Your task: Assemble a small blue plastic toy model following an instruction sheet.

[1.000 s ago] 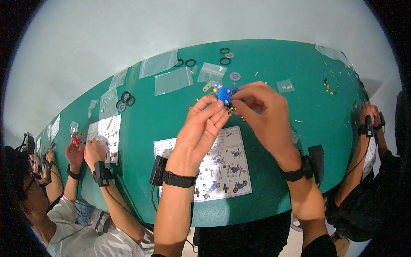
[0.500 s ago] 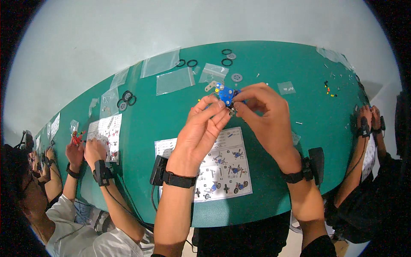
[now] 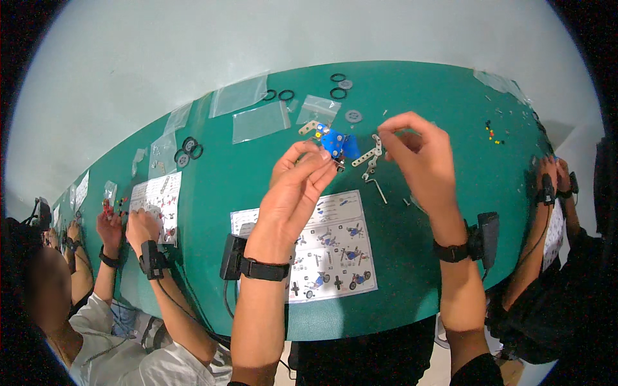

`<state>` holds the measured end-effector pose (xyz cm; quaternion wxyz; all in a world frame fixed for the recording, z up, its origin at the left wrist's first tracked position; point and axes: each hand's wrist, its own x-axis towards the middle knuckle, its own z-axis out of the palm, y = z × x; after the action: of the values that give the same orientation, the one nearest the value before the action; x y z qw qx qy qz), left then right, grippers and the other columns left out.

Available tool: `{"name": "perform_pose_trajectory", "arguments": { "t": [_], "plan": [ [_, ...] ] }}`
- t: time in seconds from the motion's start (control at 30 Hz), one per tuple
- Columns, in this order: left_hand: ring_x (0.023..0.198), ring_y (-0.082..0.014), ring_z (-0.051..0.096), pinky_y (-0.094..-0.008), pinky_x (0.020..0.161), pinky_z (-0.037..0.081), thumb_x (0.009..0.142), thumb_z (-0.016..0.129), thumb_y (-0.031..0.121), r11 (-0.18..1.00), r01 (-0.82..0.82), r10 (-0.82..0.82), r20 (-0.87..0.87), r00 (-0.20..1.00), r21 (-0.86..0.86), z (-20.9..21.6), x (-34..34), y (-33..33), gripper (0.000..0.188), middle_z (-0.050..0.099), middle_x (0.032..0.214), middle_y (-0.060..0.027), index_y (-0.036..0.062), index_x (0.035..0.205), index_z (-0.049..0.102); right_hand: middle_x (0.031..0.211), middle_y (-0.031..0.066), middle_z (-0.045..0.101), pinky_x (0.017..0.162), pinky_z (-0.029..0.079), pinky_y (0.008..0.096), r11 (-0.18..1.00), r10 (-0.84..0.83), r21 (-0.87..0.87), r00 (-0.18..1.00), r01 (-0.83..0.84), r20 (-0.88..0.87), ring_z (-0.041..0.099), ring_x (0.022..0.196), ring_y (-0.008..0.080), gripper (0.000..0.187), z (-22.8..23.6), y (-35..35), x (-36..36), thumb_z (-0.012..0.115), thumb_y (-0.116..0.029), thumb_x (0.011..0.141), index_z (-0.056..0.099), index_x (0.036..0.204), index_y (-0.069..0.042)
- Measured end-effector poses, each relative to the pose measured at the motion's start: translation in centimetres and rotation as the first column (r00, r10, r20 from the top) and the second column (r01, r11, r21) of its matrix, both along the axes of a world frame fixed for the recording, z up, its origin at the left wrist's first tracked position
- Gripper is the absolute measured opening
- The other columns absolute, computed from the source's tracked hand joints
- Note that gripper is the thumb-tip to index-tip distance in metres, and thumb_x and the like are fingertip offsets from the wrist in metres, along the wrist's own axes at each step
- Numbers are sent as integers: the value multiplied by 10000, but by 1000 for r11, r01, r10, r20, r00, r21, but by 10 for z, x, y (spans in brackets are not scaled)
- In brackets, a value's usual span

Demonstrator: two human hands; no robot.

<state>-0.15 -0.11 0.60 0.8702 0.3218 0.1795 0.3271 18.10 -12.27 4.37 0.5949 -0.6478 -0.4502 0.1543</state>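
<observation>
Right hand point(image 3: 425, 164) moved away from blue assembly point(image 3: 333, 141) | left hand point(image 3: 293, 193) pinched it above green table point(image 3: 248, 174) | right fingers point(image 3: 404, 121) nearly closed by metal strip point(image 3: 365, 157), hold unclear | seemed light, stiff; edges suited holding

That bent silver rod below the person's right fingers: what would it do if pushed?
The bent silver rod would probably swivel or slide rather than roll, since its short end turns off at an angle. It looks thin, so likely light and fiddly to lift off the green table. Its metallic sheen suggests stiffness.
</observation>
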Motion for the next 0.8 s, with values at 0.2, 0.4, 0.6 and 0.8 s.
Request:
{"name": "perform_pose_trajectory", "arguments": {
  "t": [0.2, 0.4, 0.6, 0.8],
  "plan": [
    [926, -164, 709, -287, 878, 607, 922, 715, -24, 1000, -4, 4, -12, 1000, 4, -1, 0, 1, 152, 693, 1020, -52, 88, 979, 629, 960, 165, 653, 758, 547, 432, 987, 105, -160, 836, -21, 539, 667, 861, 372, 150, -23, -3, 18, 700, -24, 875, 694, 1024, -36],
    [926, -155, 709, -288, 868, 612, 919, 715, -28, 1000, 12, -12, 12, 1000, 6, 0, -2, 2, 153, 691, 1017, -48, 84, 985, 634, 1026, 178, 617, 811, 548, 477, 954, 214, -295, 819, -58, 533, 657, 929, 406, 160, -31, -3, 21, 686, -30, 881, 690, 1038, -62],
    [918, -156, 712, -286, 865, 615, 924, 707, -28, 1000, -4, 4, 2, 1000, 21, 2, -3, 1, 147, 691, 1014, -51, 83, 988, 635, 1017, 187, 614, 798, 547, 484, 941, 254, -331, 794, -70, 552, 652, 925, 423, 167, -29, -7, 25, 684, -31, 885, 666, 1051, -34],
    [856, -154, 718, -276, 808, 631, 953, 680, -8, 999, 8, -8, 14, 1000, 34, 2, -2, 1, 131, 704, 949, -65, 71, 1017, 598, 1006, 201, 590, 767, 532, 511, 949, 216, -315, 779, -25, 589, 638, 883, 432, 127, -34, -14, 27, 697, -50, 884, 634, 983, -2]
  ]
}}
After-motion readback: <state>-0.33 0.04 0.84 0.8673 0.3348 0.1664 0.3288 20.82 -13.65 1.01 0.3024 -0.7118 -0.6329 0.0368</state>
